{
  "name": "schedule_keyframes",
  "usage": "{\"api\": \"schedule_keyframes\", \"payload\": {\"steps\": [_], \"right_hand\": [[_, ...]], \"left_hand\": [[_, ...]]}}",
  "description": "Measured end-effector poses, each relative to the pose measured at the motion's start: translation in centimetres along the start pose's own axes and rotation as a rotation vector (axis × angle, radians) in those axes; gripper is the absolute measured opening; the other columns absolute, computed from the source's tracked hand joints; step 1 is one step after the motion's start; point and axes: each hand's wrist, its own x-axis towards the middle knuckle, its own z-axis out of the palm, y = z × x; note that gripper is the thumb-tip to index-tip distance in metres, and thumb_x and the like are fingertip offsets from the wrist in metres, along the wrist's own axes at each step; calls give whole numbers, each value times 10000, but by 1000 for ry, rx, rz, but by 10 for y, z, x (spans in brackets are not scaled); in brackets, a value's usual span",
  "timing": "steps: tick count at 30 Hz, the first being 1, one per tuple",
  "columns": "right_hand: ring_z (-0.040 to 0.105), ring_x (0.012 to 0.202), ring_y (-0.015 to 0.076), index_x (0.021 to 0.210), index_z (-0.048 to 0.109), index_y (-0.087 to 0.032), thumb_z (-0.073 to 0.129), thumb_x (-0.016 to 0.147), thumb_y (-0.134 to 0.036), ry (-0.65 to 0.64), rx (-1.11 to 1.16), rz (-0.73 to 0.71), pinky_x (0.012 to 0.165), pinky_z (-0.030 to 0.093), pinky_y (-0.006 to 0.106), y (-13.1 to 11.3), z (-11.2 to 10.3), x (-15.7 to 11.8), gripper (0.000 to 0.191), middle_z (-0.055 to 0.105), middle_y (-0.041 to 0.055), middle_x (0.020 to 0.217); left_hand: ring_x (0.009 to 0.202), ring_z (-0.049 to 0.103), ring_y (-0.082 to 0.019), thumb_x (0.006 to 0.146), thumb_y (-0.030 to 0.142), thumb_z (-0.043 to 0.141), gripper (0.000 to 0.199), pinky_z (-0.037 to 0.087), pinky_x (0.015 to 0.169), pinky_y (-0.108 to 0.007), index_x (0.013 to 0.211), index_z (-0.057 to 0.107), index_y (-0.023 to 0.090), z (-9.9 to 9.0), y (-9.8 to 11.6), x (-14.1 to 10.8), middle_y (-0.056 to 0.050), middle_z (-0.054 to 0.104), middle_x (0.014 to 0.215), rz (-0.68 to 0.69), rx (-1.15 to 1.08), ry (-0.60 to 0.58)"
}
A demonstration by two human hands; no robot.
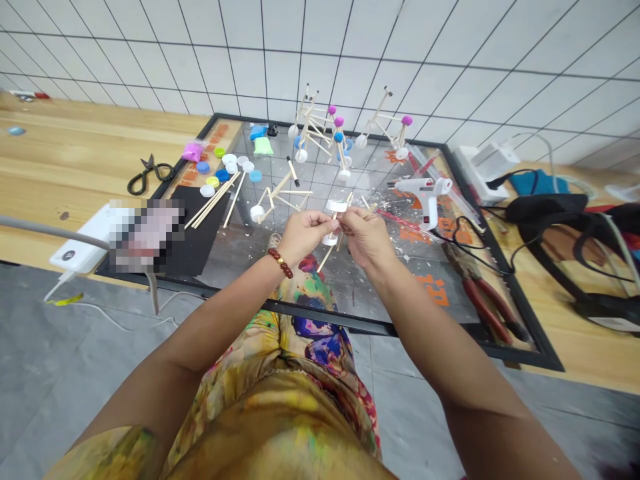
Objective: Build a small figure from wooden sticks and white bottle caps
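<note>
Several capped stick frames [311,125] stand at the glass mat's [350,293] far side, and one barer frame [273,199] lies nearer. From my remote view, the left hand [305,237] and right hand [367,239] hold white bottle caps [336,207] above the mat, their fingertips pressed together in a pinch.

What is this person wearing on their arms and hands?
Both forearms are bare, and neither the left hand nor the right hand wears a glove. A bracelet of reddish-brown beads circles the left wrist. A multicoloured patterned garment shows below.
</note>
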Motion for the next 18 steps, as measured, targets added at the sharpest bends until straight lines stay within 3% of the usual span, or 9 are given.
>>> {"api": "schedule_keyframes", "payload": {"steps": [7,11,14,18], "right_hand": [[525,545,92,601,655,-186,874,497,-362,-107,-35,96,562,450,245,-10,-2,-4,299,623,-12,589],[414,514,68,549,641,-193,848,521,-356,-84,-33,58,521,386,230,-8,-2,-4,265,504,-53,508],[339,497,55,458,547,-194,829,508,-307,-43,-5,51,487,329,214,-3,0,-2,308,395,-73,457],[321,474,41,440,470,-192,812,464,-255,18,38,84,448,296,195,-3,4,-2,348,370,-77,450]], "left_hand": [[626,601,-100,854,214,678,187,482,658,-242,688,717,137,-1,2,-1,-34,708,672,-95,-64,-46],[583,558,-92,820,255,722,187,461,629,-238,670,716,144,-1,-1,0,-13,681,633,-57,4,-25],[582,554,-97,790,268,750,202,457,631,-241,636,707,146,-1,-4,0,-6,672,618,-23,55,-12],[583,567,-95,806,204,723,211,455,626,-235,608,687,139,2,-3,-1,-13,688,629,-44,34,-32]]}}
